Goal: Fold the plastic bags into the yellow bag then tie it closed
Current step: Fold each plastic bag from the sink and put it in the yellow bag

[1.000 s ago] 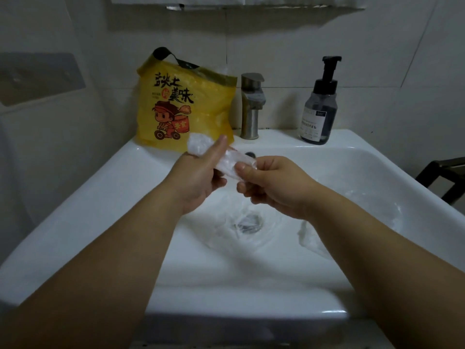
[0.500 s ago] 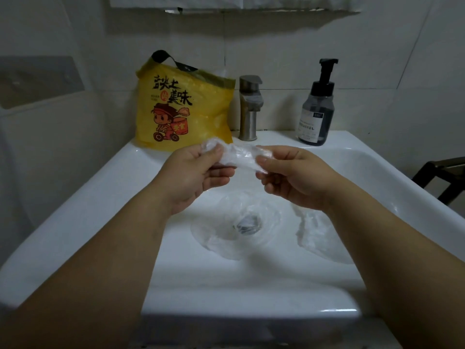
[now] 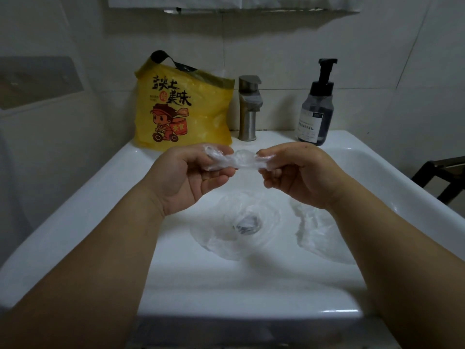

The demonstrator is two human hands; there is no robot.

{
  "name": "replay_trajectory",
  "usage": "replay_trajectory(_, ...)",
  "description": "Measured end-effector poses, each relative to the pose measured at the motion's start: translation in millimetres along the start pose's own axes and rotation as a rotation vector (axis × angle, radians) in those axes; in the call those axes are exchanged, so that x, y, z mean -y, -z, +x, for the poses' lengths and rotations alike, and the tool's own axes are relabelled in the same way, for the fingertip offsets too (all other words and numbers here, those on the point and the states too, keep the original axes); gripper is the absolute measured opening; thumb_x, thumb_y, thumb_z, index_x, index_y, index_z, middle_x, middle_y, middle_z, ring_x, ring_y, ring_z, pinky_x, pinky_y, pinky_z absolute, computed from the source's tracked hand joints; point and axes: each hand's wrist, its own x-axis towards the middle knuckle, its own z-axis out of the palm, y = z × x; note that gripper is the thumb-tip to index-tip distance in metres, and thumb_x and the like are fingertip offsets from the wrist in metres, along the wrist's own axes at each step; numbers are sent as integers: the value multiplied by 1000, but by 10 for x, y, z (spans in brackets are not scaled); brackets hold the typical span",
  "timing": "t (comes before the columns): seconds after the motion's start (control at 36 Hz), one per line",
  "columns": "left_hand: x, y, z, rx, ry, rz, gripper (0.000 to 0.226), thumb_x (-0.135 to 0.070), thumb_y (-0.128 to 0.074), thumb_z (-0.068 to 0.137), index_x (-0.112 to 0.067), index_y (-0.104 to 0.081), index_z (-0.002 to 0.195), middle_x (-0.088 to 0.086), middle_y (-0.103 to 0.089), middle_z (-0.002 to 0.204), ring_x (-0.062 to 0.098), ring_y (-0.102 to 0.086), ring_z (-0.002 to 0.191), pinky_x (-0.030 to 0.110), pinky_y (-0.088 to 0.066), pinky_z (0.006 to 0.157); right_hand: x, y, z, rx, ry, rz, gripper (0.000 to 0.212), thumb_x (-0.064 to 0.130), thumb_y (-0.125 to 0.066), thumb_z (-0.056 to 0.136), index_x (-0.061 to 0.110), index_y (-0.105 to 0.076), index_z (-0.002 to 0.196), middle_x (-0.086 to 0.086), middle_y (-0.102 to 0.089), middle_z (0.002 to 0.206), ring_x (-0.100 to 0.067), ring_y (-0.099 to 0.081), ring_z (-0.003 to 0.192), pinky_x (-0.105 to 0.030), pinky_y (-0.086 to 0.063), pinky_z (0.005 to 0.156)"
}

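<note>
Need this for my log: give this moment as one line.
step: folding clear bag | left hand: grips one end | right hand: pinches other end | sink: two loose bags | yellow bag: beside tap

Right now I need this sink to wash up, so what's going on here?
A person is folding plastic bags over the sink. Their left hand and right hand each grip one end of a crumpled clear bag, held above the basin. In the basin, a second bag covers the drain and a third bag lies to its right. The yellow bag stands on the back ledge beside the faucet, apparently not tied yet.
</note>
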Motion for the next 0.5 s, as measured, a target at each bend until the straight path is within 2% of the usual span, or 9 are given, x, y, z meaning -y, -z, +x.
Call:
replay_trajectory(0.06, -6, -16, -11, 8, -3, 3, 33, -8, -46, 80, -3, -75, 66, 17, -68, 68, 20, -69, 58, 21, -57, 53, 6, -10, -15, 5, 7, -26, 20, 12, -65, 80, 7, -72, 62, -7, -56, 59, -16, -53, 57, -24, -49, 53)
replay_trajectory(0.11, 17, -33, 0, -42, -38, 71, 24, -20, -57, 81, -5, -70, 68, 13, -65, 64, 16, -66, 56, 20, -56, 51, -8, -13, -19, -27, 8, -113, 24, 25, -69, 80, 4, -70, 68, -10, -56, 66, -16, -54, 60, -23, -50, 55)
replay_trajectory(0.22, 102, -15, 57, -134, -101, 314, 7, -6, -64, 86, -9, -60, 82, 4, -63, 66, 5, -63, 57, 14, -53, 54, -63, -38, -2, -97, 33, -319, 3, 8, -66, 83, 8, -68, 82, -6, -61, 69, -11, -57, 61, -20, -53, 59)
replay_trajectory(0.36, 99, 7, 65, -129, -144, 295, 17, 3, -62, 87, -12, -58, 93, 8, -63, 78, 6, -64, 59, 14, -53, 56, -62, -4, 14, -147, -56, -352, 29, 5, -67, 83, 9, -61, 112, -5, -59, 74, -7, -58, 55, -17, -53, 58)
replay_trajectory(0.39, 100, 3, 68, -130, -154, 291, 18, 3, -62, 86, -12, -58, 95, 7, -62, 80, 6, -64, 60, 14, -53, 57, -64, -9, 11, -136, -70, -360, 28, 6, -66, 84, 7, -62, 112, -5, -60, 74, -5, -58, 54, -17, -52, 58)
replay_trajectory(0.44, 98, -20, 73, -149, -181, 259, 18, 1, -64, 85, -11, -59, 97, 5, -61, 80, 4, -62, 59, 13, -52, 56, -77, -39, 2, -106, -61, -391, 11, 7, -64, 87, 4, -67, 97, -6, -60, 73, -4, -56, 54, -17, -52, 59)
replay_trajectory(0.5, 98, -49, 79, -141, -195, 161, 24, -9, -69, 77, -13, -59, 98, 1, -62, 77, 5, -60, 64, 15, -52, 59, -105, -95, 0, -114, -42, -396, 8, 10, -63, 89, 4, -67, 87, -6, -58, 71, -7, -55, 56, -18, -53, 59)
